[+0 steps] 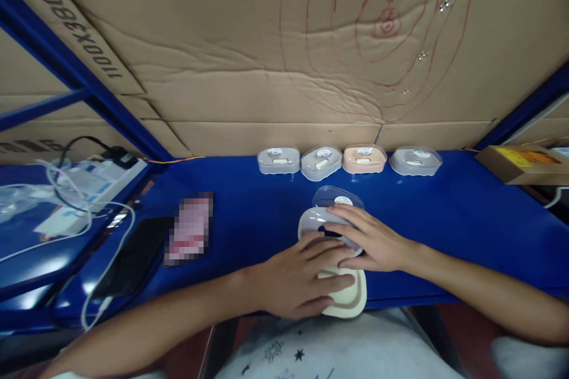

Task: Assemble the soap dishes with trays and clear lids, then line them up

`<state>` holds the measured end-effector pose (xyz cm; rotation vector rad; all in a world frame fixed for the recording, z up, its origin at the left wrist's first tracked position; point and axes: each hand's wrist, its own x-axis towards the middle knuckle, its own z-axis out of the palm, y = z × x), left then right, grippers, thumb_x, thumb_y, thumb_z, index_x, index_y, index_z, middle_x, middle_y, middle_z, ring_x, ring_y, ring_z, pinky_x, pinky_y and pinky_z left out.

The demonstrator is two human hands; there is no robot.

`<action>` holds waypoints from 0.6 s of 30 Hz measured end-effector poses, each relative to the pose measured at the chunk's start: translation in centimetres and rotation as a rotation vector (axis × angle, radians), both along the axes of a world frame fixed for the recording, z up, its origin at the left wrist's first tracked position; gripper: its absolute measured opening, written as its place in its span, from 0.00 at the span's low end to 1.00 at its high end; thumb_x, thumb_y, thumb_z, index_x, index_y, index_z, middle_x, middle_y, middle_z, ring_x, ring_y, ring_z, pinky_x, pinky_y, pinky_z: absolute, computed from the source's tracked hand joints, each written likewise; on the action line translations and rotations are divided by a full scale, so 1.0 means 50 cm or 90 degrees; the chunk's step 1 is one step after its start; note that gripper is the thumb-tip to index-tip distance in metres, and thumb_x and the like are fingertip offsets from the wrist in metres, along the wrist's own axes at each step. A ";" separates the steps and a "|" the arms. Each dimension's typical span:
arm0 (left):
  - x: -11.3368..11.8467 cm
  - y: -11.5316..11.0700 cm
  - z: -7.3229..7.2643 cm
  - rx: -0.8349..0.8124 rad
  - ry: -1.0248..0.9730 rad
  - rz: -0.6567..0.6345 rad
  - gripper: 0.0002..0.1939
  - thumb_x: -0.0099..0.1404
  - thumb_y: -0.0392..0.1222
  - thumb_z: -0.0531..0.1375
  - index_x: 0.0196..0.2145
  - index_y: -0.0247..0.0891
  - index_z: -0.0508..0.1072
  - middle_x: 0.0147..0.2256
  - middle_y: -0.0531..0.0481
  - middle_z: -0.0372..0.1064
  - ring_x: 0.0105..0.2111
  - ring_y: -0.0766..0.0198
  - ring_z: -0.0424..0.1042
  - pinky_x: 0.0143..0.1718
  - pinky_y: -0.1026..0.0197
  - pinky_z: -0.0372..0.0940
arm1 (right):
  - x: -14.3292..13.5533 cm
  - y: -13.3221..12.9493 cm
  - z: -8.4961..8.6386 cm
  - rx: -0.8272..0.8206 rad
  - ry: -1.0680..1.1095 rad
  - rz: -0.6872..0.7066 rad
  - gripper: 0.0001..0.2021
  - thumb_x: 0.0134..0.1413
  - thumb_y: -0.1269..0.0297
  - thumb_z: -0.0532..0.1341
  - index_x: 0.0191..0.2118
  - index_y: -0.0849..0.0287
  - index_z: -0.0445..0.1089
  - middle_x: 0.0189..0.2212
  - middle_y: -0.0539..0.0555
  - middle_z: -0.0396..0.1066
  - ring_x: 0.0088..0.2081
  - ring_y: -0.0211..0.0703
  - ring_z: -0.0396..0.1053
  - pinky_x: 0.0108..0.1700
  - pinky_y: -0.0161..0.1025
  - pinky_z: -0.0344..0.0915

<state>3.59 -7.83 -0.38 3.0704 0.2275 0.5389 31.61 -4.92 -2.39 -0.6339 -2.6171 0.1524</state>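
Note:
A grey, rounded oblong piece [307, 220] with a dark opening lies before me on the blue table. Closer to my body is a cream-coloured rounded piece [358, 302] with a raised rim. My left hand [297, 278] spreads its fingers over the cream piece, fingertips reaching the grey one. From the right, my right hand [371, 237] rests stretched fingers across the grey piece. Just behind it sits a clear cover [328, 194] bearing a round white sticker, partly hidden by the right hand's fingers.
Along the back stand grey boxes [278, 161] with clear covers and a peach one [364, 160]. A phone-like slab [191, 230], black case [136, 254], white cables and power strip [118, 172] occupy the left. A cardboard box [518, 164] stands right; a cardboard wall [249, 95] closes the back.

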 end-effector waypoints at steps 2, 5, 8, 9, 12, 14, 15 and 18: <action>-0.002 0.000 -0.001 -0.019 -0.005 0.022 0.22 0.77 0.46 0.59 0.65 0.41 0.68 0.69 0.36 0.62 0.70 0.46 0.60 0.73 0.38 0.52 | 0.003 0.004 -0.004 -0.009 0.006 -0.002 0.35 0.68 0.46 0.65 0.72 0.59 0.61 0.73 0.70 0.59 0.76 0.63 0.54 0.72 0.65 0.62; -0.006 0.000 0.000 -0.063 0.007 0.063 0.30 0.74 0.49 0.62 0.70 0.42 0.64 0.73 0.32 0.55 0.72 0.39 0.56 0.72 0.29 0.51 | 0.008 0.012 -0.006 -0.001 0.019 -0.019 0.35 0.68 0.47 0.65 0.73 0.57 0.60 0.73 0.69 0.59 0.75 0.63 0.56 0.72 0.65 0.62; -0.009 0.001 0.002 -0.102 0.044 0.067 0.39 0.70 0.57 0.66 0.73 0.43 0.61 0.75 0.29 0.49 0.74 0.33 0.53 0.70 0.22 0.50 | 0.014 0.022 -0.001 0.007 0.037 -0.060 0.34 0.68 0.48 0.66 0.72 0.55 0.60 0.72 0.67 0.60 0.74 0.63 0.59 0.71 0.66 0.64; -0.010 0.001 0.003 -0.105 0.053 0.060 0.40 0.70 0.58 0.67 0.73 0.43 0.61 0.76 0.30 0.48 0.74 0.32 0.52 0.70 0.21 0.50 | 0.016 0.024 0.002 0.011 0.044 -0.071 0.33 0.68 0.49 0.66 0.72 0.54 0.61 0.71 0.67 0.61 0.73 0.62 0.59 0.70 0.67 0.64; -0.010 0.000 0.005 -0.088 0.055 0.047 0.39 0.72 0.57 0.66 0.73 0.43 0.61 0.76 0.31 0.48 0.75 0.33 0.52 0.71 0.21 0.48 | 0.018 0.020 0.010 0.019 0.060 -0.073 0.32 0.68 0.50 0.67 0.71 0.54 0.62 0.71 0.67 0.61 0.74 0.62 0.58 0.71 0.66 0.64; -0.010 -0.002 0.007 -0.061 0.045 0.036 0.38 0.72 0.56 0.66 0.73 0.43 0.62 0.76 0.32 0.50 0.74 0.35 0.54 0.72 0.24 0.46 | 0.014 0.009 0.012 0.007 0.063 -0.043 0.35 0.67 0.48 0.67 0.72 0.55 0.61 0.72 0.67 0.60 0.74 0.62 0.57 0.72 0.64 0.63; -0.010 -0.002 0.007 -0.044 0.038 0.027 0.38 0.71 0.56 0.66 0.72 0.43 0.63 0.75 0.32 0.52 0.74 0.36 0.55 0.73 0.25 0.44 | 0.011 0.002 0.012 -0.003 0.059 -0.027 0.36 0.67 0.47 0.67 0.73 0.56 0.59 0.73 0.67 0.59 0.75 0.62 0.57 0.72 0.63 0.63; -0.009 -0.003 0.010 -0.008 0.023 0.012 0.38 0.70 0.56 0.67 0.72 0.44 0.64 0.72 0.34 0.58 0.73 0.39 0.57 0.75 0.29 0.41 | 0.001 -0.011 0.005 -0.026 0.037 -0.006 0.38 0.68 0.47 0.66 0.75 0.57 0.57 0.73 0.68 0.59 0.75 0.62 0.56 0.73 0.63 0.62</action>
